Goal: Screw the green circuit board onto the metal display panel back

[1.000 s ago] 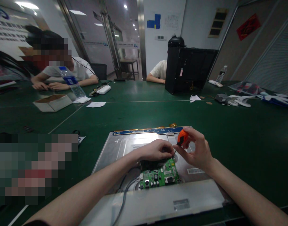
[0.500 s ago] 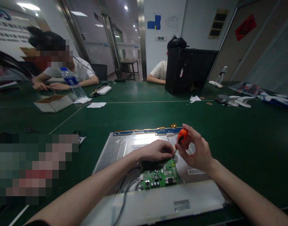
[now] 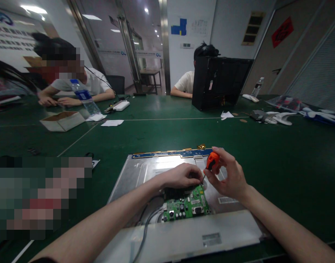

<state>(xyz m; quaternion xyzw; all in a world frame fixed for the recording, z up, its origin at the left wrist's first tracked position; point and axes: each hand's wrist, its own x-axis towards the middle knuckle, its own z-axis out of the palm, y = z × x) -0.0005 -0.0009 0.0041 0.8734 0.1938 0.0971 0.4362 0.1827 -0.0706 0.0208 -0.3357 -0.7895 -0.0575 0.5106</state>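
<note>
A silver display panel [image 3: 129, 182] lies back side up in front of me, with a green circuit board [image 3: 188, 204] on it. My right hand [image 3: 230, 175] grips an orange and black screwdriver [image 3: 212, 160] by its handle; the shaft slants down to the board's upper right corner. Beside that tip, my left hand [image 3: 185, 174] rests over the board's upper edge, thumb and fingers pinched together. Whatever those fingertips hold is too small and hidden to make out. Grey cables [image 3: 145, 232] run from the board's left side. A blue circuit strip [image 3: 162, 154] lines the panel's far edge.
Two people sit across the green table [image 3: 156, 135]. A black monitor casing [image 3: 220, 82] stands at the back right. Farther left are a water bottle [image 3: 85, 96], a small open box [image 3: 62, 122] and paper [image 3: 112, 123]. Plastic parts [image 3: 274, 117] lie at the right.
The screwdriver handle has turned slightly in my right hand, and the fingers on its top sit a little lower. My left hand keeps its place.
</note>
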